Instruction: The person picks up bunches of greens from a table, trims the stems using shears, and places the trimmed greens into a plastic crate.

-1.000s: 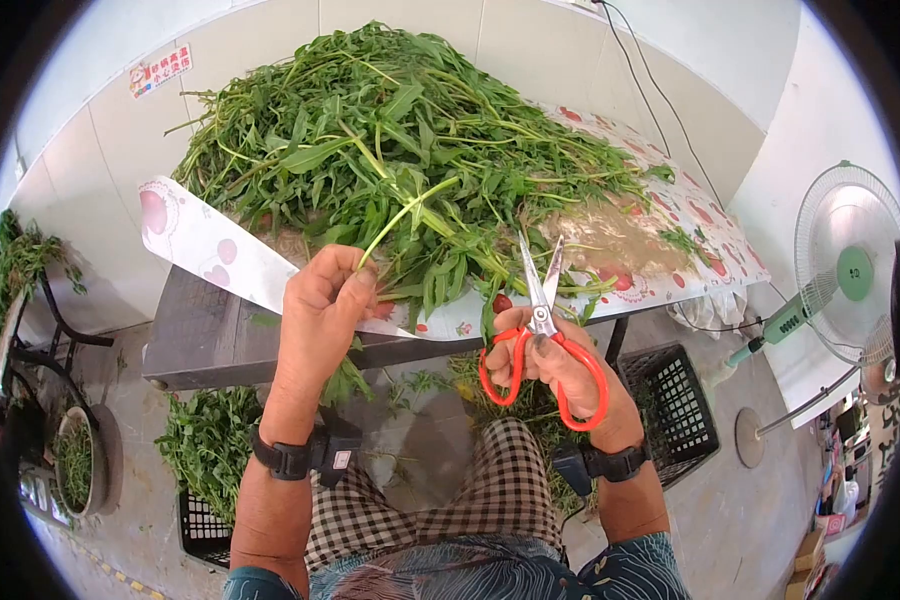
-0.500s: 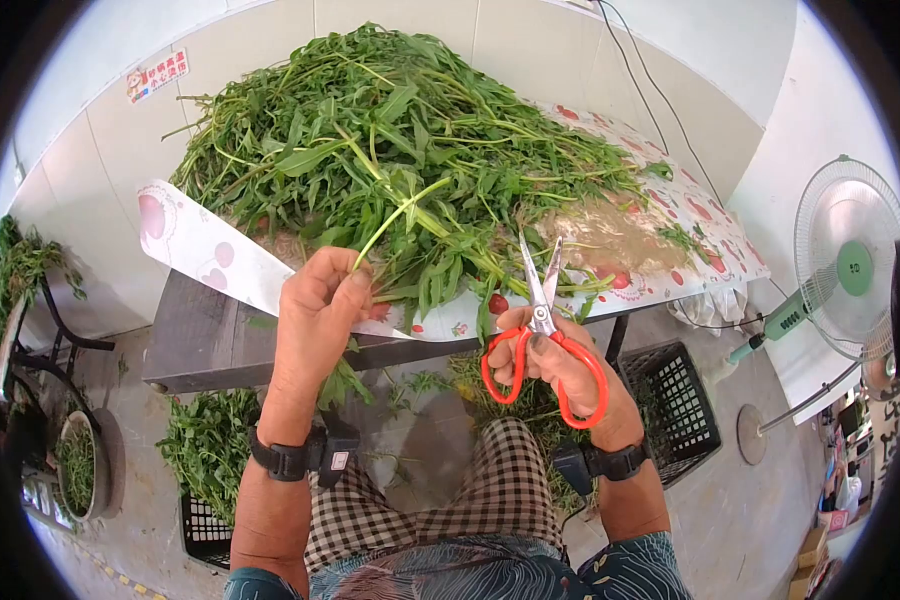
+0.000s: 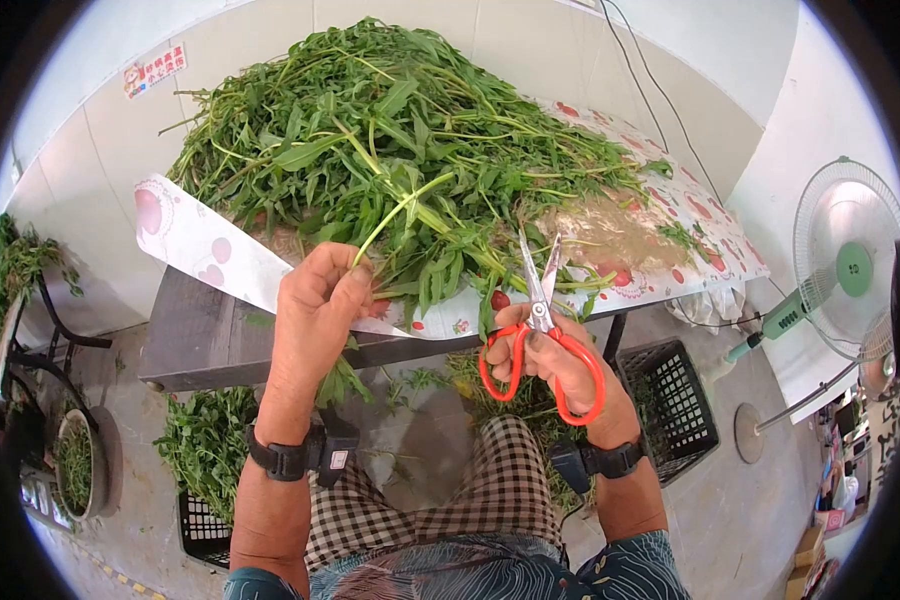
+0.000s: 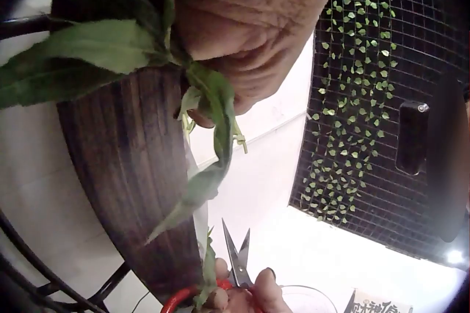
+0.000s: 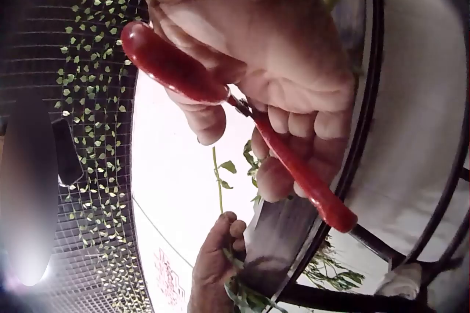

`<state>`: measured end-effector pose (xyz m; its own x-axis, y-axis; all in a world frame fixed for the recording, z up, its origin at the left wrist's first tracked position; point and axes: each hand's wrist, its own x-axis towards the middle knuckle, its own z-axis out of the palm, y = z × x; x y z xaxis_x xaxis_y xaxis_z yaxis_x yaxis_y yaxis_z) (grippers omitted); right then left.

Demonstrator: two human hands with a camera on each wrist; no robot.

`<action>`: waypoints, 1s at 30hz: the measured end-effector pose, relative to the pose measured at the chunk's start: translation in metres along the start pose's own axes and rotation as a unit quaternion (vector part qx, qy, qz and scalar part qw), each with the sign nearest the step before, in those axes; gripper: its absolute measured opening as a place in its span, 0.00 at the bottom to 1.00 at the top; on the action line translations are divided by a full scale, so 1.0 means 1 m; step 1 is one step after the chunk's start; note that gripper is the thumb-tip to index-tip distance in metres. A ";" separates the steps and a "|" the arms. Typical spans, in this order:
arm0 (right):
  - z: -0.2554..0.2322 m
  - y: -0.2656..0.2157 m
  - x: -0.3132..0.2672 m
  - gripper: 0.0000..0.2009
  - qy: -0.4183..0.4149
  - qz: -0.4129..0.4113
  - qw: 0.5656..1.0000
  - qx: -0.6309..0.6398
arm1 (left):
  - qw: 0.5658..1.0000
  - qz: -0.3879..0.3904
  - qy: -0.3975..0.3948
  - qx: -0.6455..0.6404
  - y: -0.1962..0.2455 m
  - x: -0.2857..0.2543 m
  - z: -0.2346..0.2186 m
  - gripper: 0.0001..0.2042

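Observation:
My left hand [image 3: 313, 300] pinches a thin green stem [image 3: 394, 213] between thumb and fingers at the table's front edge. The stem slants up to the right, its free end overlapping the heap of leafy greens [image 3: 370, 110]. Long leaves [image 4: 110, 47] of the cutting hang below that hand. In my right hand [image 3: 568, 376] are red-handled scissors [image 3: 540, 316], blades parted in a V and pointing up, a short way right of the stem. The right wrist view shows the red handles [image 5: 305, 177] across the palm, with the blades hidden there.
The heap lies on a patterned white sheet [image 3: 660, 285] over a dark table [image 3: 205, 330]. Below stand a black crate [image 3: 685, 400] at right and a crate of greens [image 3: 205, 450] at left. A standing fan [image 3: 854, 268] is far right; a bowl [image 3: 95, 470] sits far left.
Hardly anything differs. My left hand and its stem have shifted very slightly left, while the scissors stay in place with their blades apart.

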<state>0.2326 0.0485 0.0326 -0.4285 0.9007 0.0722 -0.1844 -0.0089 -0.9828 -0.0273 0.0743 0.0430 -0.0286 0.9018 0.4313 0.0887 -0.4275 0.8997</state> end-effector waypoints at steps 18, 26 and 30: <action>-0.004 0.003 -0.001 0.19 -0.007 0.006 1.000 0.022 | 1.000 0.019 0.001 0.023 -0.003 0.000 -0.001 0.07; 0.001 -0.016 -0.007 0.21 -0.050 -0.099 0.989 0.094 | 1.000 0.027 0.009 0.007 -0.002 0.000 0.001 0.07; 0.000 -0.044 -0.010 0.25 -0.017 -0.132 0.989 0.057 | 1.000 -0.005 -0.005 0.004 0.004 -0.001 0.000 0.04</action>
<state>0.2455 0.0396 0.0754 -0.3804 0.8632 0.3318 -0.3919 0.1745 -0.9033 -0.0267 0.0718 0.0468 -0.0197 0.9063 0.4221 0.0968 -0.4184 0.9031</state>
